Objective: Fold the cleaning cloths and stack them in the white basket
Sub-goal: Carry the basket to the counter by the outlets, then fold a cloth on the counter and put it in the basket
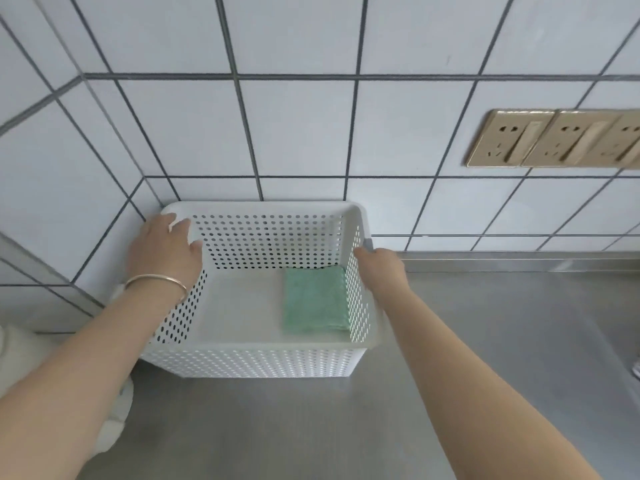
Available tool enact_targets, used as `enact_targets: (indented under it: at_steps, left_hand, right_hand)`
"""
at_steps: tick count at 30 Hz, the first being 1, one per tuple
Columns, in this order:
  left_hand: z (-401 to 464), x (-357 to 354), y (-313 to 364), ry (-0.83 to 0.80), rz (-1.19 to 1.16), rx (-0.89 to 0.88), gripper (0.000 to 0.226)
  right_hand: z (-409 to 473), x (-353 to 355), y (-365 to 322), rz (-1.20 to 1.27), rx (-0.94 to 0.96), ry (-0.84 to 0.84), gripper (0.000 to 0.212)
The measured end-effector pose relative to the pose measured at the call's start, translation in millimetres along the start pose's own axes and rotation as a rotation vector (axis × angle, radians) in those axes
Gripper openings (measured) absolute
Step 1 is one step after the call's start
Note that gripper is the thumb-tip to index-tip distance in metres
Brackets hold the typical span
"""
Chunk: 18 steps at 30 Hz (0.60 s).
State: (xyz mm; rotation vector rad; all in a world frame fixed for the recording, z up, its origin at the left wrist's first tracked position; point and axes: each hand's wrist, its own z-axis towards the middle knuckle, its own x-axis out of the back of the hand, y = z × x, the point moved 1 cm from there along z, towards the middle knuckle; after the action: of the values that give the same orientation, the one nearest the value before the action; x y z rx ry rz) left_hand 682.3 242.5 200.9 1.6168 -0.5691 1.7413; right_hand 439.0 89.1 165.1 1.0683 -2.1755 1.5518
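From the head camera, a white perforated basket point(263, 362) sits on a stainless-steel counter point(485, 358), pushed into the corner where two tiled walls point(294, 133) meet, its far rim touching or very near the back wall. Inside, a folded green cleaning cloth point(315, 299) lies flat on the floor of the basket, against the right side wall; the left part of the floor is bare. The left hand point(162, 251), with a thin bangle point(156, 282) on the wrist, lies over the basket's left rim near the far corner with fingers mostly straight and spread, resting on the plastic rather than wrapped round it. The right hand point(382, 268) is at the right rim; its fingers seem to curl over the edge, though the grip itself is hidden behind the back of the hand. The basket looks light and fairly stiff, a thin moulded shell that may flex a little if squeezed, so the rolled top rim on the two short sides is the sensible place to hold it. The cloth looks soft, limp and light, likely to unfold if lifted by one corner, so it is best taken by the whole folded edge or pressed flat. Room is tight behind and to the left because of the walls; open counter lies toward the person and to the right. A row of gold wall sockets point(554, 138) sits well above the counter on the right, and something pale and soft point(110, 427) shows under the left forearm, too hidden to identify.
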Motion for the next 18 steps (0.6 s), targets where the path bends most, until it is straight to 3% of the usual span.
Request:
enact_targets:
  at_steps: [3, 7, 12, 18]
  left_hand:
    - [-16, 20, 64, 0.007, -0.152, -0.206, 0.041]
    - [-55, 41, 154, 0.117, -0.324, -0.515, 0.041]
    - [-134, 34, 285, -0.025, -0.54, -0.869, 0.042]
    - [-208, -27, 415, -0.264, -0.556, -1.064, 0.051]
  right_hand:
    - [-13, 15, 3, 0.035, 0.027, 0.089, 0.037]
    - [-34, 49, 37, 0.094, 0.12, 0.187, 0.022]
    - [-53, 120, 148, 0.005, 0.001, 0.251, 0.025]
    - [-73, 214, 293, 0.015, -0.26, 0.421, 0.023]
